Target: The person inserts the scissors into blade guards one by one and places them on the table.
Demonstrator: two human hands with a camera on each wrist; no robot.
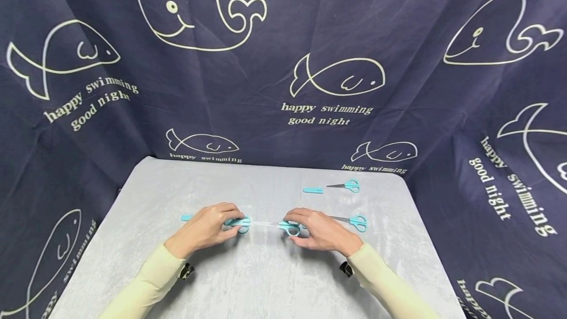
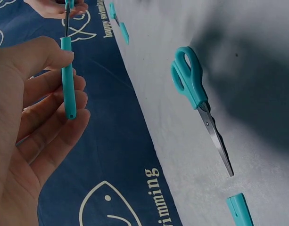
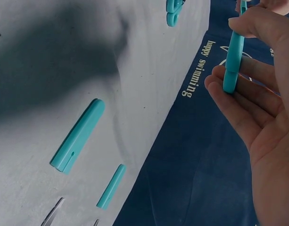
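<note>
My left hand [image 1: 208, 226] pinches a slim teal blade cover [image 2: 69, 89] between thumb and fingers. Opposite it, my right hand [image 1: 316, 228] grips a pair of scissors [image 3: 235, 54] by the teal handles. The blades point left and span the gap between my hands, reaching the cover's mouth; how far the tip goes in I cannot tell. Both things are held above the table. Below my left hand lies another pair of scissors [image 2: 196, 89], with its own cover [image 2: 241, 209] just past the blade tip.
The grey table [image 1: 266, 279] bears two more scissors on the right, one at the back [image 1: 352, 186] and one nearer [image 1: 358, 222]. Their loose covers, one large in the right wrist view [image 3: 78, 136], lie left of them. Dark printed cloth [image 1: 274, 78] hangs behind and at the sides.
</note>
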